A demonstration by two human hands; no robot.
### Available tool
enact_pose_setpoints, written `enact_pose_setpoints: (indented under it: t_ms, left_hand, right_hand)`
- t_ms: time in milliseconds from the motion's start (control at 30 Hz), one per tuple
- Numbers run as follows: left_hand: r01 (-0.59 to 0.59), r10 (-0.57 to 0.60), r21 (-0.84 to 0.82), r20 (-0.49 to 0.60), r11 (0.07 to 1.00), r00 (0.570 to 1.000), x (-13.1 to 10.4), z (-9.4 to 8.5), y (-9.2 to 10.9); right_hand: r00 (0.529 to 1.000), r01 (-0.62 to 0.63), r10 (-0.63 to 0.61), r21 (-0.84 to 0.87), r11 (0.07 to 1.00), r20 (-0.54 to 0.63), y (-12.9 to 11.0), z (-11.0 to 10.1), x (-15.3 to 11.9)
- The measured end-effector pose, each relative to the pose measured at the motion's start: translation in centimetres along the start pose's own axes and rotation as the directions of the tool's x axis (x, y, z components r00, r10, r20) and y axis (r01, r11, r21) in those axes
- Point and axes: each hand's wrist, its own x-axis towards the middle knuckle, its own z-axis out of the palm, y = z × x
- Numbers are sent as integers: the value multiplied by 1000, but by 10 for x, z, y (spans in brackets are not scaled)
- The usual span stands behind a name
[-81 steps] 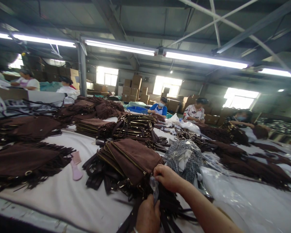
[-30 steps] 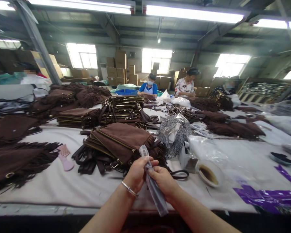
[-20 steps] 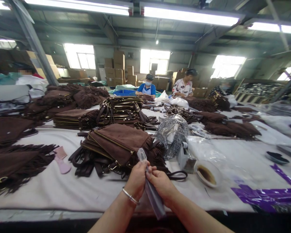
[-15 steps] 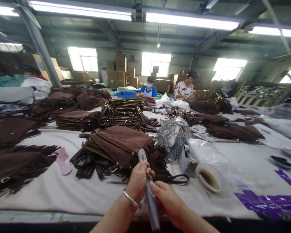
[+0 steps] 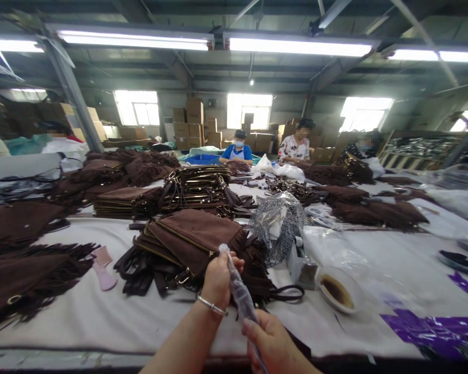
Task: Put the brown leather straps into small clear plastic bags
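Observation:
A long, narrow strip in clear plastic wrap slants between my hands, greyish along its length; what lies inside is hard to make out. My left hand, with a silver bangle at the wrist, grips its upper part near the bunched plastic end. Lower down, my right hand is closed around it with the thumb on top. Just beyond my hands lies a stack of brown fringed bags with gold zippers and dark straps. A dark strap loop sticks out to the right of the stack.
A pink comb lies left on the cloth-covered table. To the right are a bowl of brown liquid, a patterned plastic-wrapped bundle and purple plastic. More bag piles stand behind; co-workers sit across the table.
My right hand has slid down along the wrapped strip, away from my left hand. The plastic end above my left hand now looks more bunched. The view has tilted up slightly.

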Motion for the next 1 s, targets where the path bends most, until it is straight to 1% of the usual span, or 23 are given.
enact_pose_setpoints:
  t_ms: [67, 100, 133, 200, 267, 300, 333, 400, 467, 500, 600, 667, 733, 767, 800, 867, 933, 1000]
  left_hand:
    - [3, -1, -39, 29, 999, 1000, -4, -2, 3]
    - [22, -18, -72, 64, 997, 998, -8, -5, 3]
    - [58, -47, -105, 109, 993, 993, -14, -9, 3]
    - [165, -137, -126, 204, 978, 969, -27, -17, -1]
    - [234, -210, -67, 249, 970, 945, -38, -23, -9]
    - [233, -221, -21, 243, 972, 945, -43, -24, -13]
    - [213, -212, 19, 217, 977, 953, -46, -24, -16]
    - [145, -152, 59, 136, 988, 979, -45, -18, -17]
    - [100, -103, 52, 71, 994, 992, -38, -10, -11]
    - [88, -90, 44, 56, 995, 994, -33, -5, -7]
    - [72, -72, 13, 39, 997, 997, -19, 6, 5]
    - [76, -75, -24, 41, 997, 996, -15, 7, 8]
    - [102, -95, -94, 78, 990, 992, -17, 2, 8]
    - [131, -116, -140, 114, 981, 987, -20, -2, 7]
    - [177, -147, -190, 160, 966, 976, -25, -7, 5]
    - [293, -232, -258, 245, 920, 942, -37, -18, 1]
    - [364, -302, -262, 248, 894, 920, -49, -28, -4]
    - [335, -292, -230, 201, 914, 935, -56, -35, -9]
  right_hand:
    - [1000, 19, -19, -24, 1000, 1, -2, -2, 0]
    - [999, 39, -39, -46, 998, 4, -3, -3, -1]
    - [998, 57, -57, -71, 996, 7, -4, -4, -1]
    - [998, 62, -62, -100, 993, 1, -6, -5, -1]
    - [999, 48, -50, -99, 994, -13, -7, -4, -1]
    - [999, 43, -45, -93, 995, -17, -7, -2, -1]
    - [999, 42, -43, -89, 995, -13, -8, -1, -1]
    - [999, 49, -48, -91, 995, 13, -9, 4, -2]
    - [997, 71, -67, -91, 993, 41, -10, 8, -2]
    - [996, 81, -77, -86, 993, 49, -11, 9, -2]
    - [997, 73, -71, -41, 996, 42, -11, 12, 0]
    - [998, 59, -58, -15, 998, 36, -9, 11, 0]
    - [998, 59, -58, -22, 998, 40, -5, 9, 1]
    - [997, 62, -61, -33, 998, 47, -3, 8, 1]
    - [996, 66, -63, -42, 997, 56, -1, 7, 1]
    - [995, 71, -67, -56, 996, 76, 4, 7, 0]
    - [991, 84, -75, -69, 994, 112, 9, 9, 1]
    - [982, 106, -87, -113, 988, 166, 13, 11, 2]
